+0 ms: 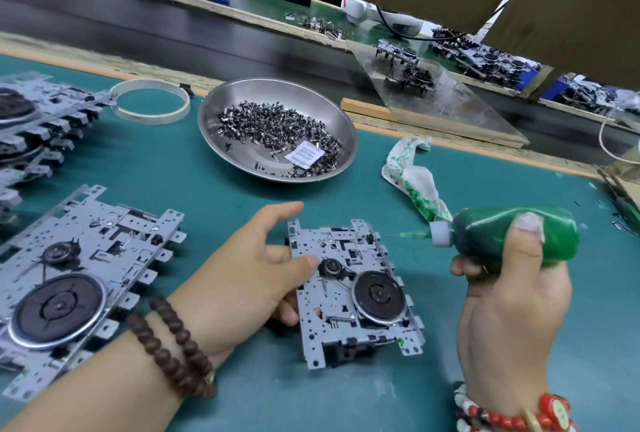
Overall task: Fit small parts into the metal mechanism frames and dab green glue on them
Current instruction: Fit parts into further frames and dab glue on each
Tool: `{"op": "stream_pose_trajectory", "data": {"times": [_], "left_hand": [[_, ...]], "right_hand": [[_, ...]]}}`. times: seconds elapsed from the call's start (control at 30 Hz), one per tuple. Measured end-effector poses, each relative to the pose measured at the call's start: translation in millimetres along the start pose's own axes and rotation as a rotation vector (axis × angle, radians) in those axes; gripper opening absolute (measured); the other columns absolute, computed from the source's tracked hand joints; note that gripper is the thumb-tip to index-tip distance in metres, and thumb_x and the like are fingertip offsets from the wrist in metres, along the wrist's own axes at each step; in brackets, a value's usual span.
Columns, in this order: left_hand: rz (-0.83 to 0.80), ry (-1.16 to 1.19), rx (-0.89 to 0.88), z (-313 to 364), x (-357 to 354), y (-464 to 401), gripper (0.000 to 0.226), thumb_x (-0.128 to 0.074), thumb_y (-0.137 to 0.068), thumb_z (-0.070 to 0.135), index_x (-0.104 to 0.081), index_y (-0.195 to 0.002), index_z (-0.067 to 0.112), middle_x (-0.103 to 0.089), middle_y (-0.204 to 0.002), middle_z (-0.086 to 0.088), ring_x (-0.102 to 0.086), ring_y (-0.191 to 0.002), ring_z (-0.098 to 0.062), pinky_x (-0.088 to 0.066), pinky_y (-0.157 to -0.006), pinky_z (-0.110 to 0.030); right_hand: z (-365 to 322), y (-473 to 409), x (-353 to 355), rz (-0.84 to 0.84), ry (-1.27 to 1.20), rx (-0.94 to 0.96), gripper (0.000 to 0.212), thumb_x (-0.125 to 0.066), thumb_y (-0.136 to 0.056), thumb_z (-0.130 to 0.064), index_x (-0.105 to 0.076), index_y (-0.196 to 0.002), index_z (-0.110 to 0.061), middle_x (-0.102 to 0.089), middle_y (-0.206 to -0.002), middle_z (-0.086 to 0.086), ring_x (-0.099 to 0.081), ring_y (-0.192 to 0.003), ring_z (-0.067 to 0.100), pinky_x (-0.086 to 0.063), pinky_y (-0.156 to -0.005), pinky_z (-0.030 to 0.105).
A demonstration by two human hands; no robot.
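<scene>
I see the L hand (242, 269) gripping the left edge of the metal frame (353, 296), fingers curled round it w/ thumb on top near the small black wheel. Frame lies flat on the green table (207, 182), center-front. R hand (512, 314) is clamped round the green glue bottle (512, 237), nozzle pointing left, just above the frame's top right corner. Steel bowl (277, 126) of small parts (277, 126) sits behind; stained rag (412, 178) beside it. Another frame (79, 279) front-left.

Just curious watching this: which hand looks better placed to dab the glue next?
The right hand: it grips the green glue bottle, nozzle pointing toward the metal frame, which the left hand holds.
</scene>
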State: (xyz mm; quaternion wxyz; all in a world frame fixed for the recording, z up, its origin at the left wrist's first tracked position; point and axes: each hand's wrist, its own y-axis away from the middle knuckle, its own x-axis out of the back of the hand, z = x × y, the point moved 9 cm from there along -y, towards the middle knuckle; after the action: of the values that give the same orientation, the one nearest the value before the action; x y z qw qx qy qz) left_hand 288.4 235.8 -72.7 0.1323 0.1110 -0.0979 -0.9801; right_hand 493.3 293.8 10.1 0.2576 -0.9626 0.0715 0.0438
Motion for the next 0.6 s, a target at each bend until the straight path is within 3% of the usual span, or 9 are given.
{"op": "stream_pose_trajectory", "data": {"times": [0.17, 0.3, 0.43, 0.6], "left_hand": [[-0.006, -0.14, -0.069, 0, 0, -2, 0.054, -0.059, -0.087, 0.012, -0.04, -0.128, 0.042, -0.046, -0.054, -0.001, -0.046, -0.036, -0.012, -0.04, -0.041, -0.018], [-0.007, -0.144, -0.057, -1, 0, -4, 0.047, -0.056, -0.088, 0.021, -0.041, -0.125, 0.046, -0.053, -0.062, -0.005, -0.049, -0.04, -0.014, -0.042, -0.046, -0.024], [-0.003, -0.091, -0.053, -2, 0, -5, 0.043, -0.051, -0.092, 0.016, -0.043, -0.122, 0.047, -0.056, -0.054, 0.001, -0.049, -0.04, -0.014, -0.042, -0.039, -0.021], [-0.009, -0.115, -0.067, -3, 0, -7, 0.044, -0.05, -0.092, 0.016, -0.043, -0.117, 0.052, -0.053, -0.06, -0.005, -0.049, -0.041, -0.015, -0.041, -0.04, -0.021]], "right_hand": [[12, 7, -12, -0.105, -0.064, -0.127, 0.021, -0.043, -0.089, -0.034, -0.056, -0.078, -0.022, -0.066, -0.065, -0.005, -0.058, -0.054, 0.008, -0.041, -0.044, 0.015], [23, 13, -23, -0.193, -0.084, -0.247, 0.022, -0.049, -0.087, -0.036, -0.056, -0.08, -0.017, -0.065, -0.068, -0.003, -0.052, -0.05, 0.005, -0.042, -0.043, 0.016], [28, 17, -29, -0.23, -0.104, -0.3, 0.026, -0.059, -0.085, -0.044, -0.061, -0.073, -0.021, -0.064, -0.065, 0.0, -0.049, -0.047, 0.005, -0.042, -0.042, 0.016], [29, 19, -35, -0.294, -0.073, -0.312, 0.022, -0.051, -0.082, -0.037, -0.067, -0.069, -0.029, -0.065, -0.066, 0.004, -0.048, -0.046, 0.006, -0.041, -0.042, 0.015]]}}
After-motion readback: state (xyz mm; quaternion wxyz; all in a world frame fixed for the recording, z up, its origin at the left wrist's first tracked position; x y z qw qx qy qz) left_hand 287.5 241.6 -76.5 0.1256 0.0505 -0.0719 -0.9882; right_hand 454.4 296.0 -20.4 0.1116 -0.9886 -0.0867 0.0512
